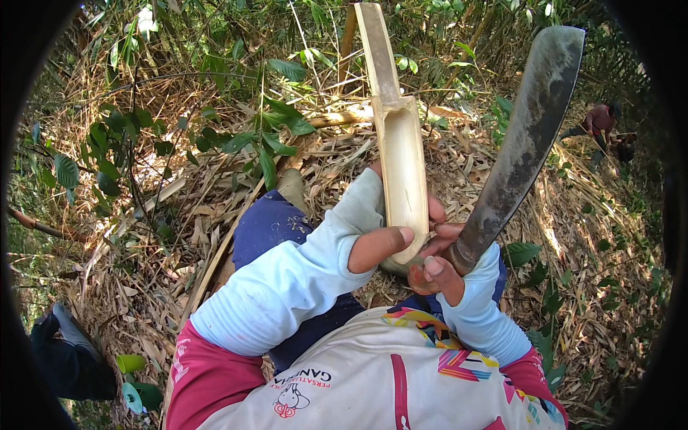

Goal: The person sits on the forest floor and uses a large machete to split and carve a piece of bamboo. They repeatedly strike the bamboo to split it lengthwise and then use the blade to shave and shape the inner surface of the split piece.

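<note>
**A:** Bamboo piece (398, 143) — which way's it pointing?

**B:** Nearly straight up the frame, away from the person, leaning a bit left at the top. Long axis runs from the hands up to the top edge. It's a split length, pale hollow side facing the camera, narrower strip above, wider trough below w/ a rounded bottom end.

**A:** Who's holding it?

**B:** Left hand (383, 244), fingers closed round the lower end, thumb pressed across the front near the bottom. Pale blue sleeve covers wrist and most of the hand.

**A:** Right hand?

**B:** Right hand (437, 269) is fisted round the handle of a machete (527, 136), just beside the bamboo's bottom end; hands look like they're touching. Blade goes up and right, dark and mottled, blunt tip near the top edge. Blade and bamboo spread apart like a V, close at the hands, well apart up top.

**A:** Room to move?

**B:** Open air betw. the two, above the hands. Below lies dry leaf litter (337, 165) and fallen stalks. Green shrub (251, 136) sits left of the bamboo. Another person (598, 122) is far right, well apart. Person's own knee in dark blue (269, 222) is under the left forearm.
</note>
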A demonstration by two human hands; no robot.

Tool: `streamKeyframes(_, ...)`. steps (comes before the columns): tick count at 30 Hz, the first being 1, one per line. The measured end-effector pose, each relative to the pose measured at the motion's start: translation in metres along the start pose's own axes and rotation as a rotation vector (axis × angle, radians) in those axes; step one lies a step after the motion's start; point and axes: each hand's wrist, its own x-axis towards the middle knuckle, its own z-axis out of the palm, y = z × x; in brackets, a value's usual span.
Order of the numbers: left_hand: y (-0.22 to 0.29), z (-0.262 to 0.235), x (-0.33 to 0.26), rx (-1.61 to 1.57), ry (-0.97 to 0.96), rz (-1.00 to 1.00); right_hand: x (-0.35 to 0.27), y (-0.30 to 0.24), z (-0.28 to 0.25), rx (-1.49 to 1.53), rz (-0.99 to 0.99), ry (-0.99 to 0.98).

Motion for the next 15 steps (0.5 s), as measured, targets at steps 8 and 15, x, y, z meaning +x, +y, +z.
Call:
streamKeyframes(8,-0.0021,-0.0016,-0.0005,0.17,0.053,0.06,0.0011,0.0026,0.0004,0.022,0.001,-0.022)
streamKeyframes(15,0.0012,0.0,-0.0005,0.171,0.039,0.057,0.0018,0.0034,-0.0042,0.004,-0.027,-0.014)
